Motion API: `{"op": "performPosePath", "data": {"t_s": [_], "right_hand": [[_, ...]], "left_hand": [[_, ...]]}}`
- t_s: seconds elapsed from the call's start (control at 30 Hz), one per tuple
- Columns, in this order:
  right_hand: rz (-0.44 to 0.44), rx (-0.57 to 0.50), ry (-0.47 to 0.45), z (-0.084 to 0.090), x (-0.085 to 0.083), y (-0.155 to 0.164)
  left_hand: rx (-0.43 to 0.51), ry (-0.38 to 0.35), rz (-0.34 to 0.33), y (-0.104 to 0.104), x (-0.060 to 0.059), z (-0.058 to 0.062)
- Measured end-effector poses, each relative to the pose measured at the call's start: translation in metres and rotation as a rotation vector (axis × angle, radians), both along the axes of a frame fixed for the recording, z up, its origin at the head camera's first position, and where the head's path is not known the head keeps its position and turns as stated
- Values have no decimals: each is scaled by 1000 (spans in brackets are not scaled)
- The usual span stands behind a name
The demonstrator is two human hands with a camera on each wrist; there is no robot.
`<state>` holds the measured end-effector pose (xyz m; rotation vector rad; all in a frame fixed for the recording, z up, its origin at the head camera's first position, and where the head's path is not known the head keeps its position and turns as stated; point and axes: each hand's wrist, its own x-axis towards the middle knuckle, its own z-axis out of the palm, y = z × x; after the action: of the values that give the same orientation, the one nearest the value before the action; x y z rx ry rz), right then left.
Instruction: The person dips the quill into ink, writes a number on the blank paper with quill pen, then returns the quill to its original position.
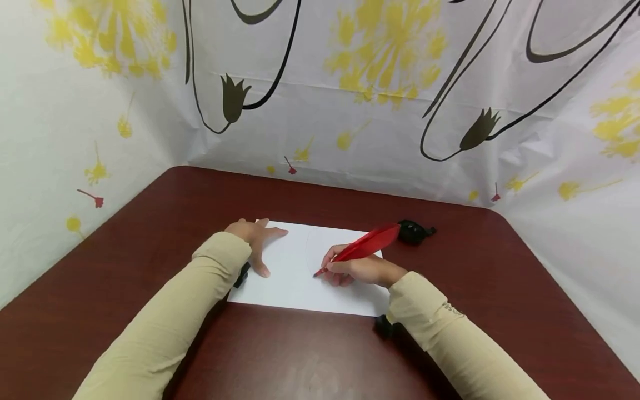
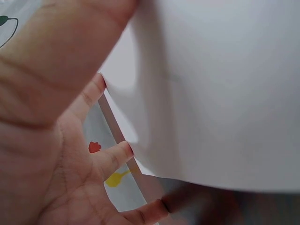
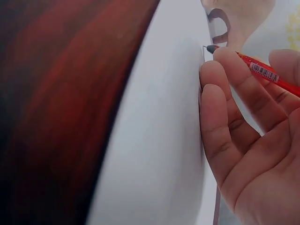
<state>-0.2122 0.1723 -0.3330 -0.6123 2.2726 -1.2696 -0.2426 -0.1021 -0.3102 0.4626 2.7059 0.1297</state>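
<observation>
Red feather-topped pen (image 1: 370, 243), pinched in right hand (image 1: 352, 270); white rectangular paper (image 1: 290, 278) beneath splayed left hand (image 1: 255, 238) (presumably steadying it).

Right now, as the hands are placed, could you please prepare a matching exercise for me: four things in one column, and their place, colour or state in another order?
Column one
1. Pen
2. Paper
3. Left hand
4. Table

Column two
A. White, lying flat
B. Dark reddish brown
C. Held in the fingers of the right hand
D. Fingers spread, at the sheet's left end

Right pairs: 1-C, 2-A, 3-D, 4-B
</observation>
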Motion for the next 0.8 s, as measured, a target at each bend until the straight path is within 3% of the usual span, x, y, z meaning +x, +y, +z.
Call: {"op": "performPosePath", "data": {"t_s": [0.8], "right_hand": [[104, 21, 8, 4, 11, 16]], "left_hand": [[2, -34, 8, 0, -4, -2]]}}
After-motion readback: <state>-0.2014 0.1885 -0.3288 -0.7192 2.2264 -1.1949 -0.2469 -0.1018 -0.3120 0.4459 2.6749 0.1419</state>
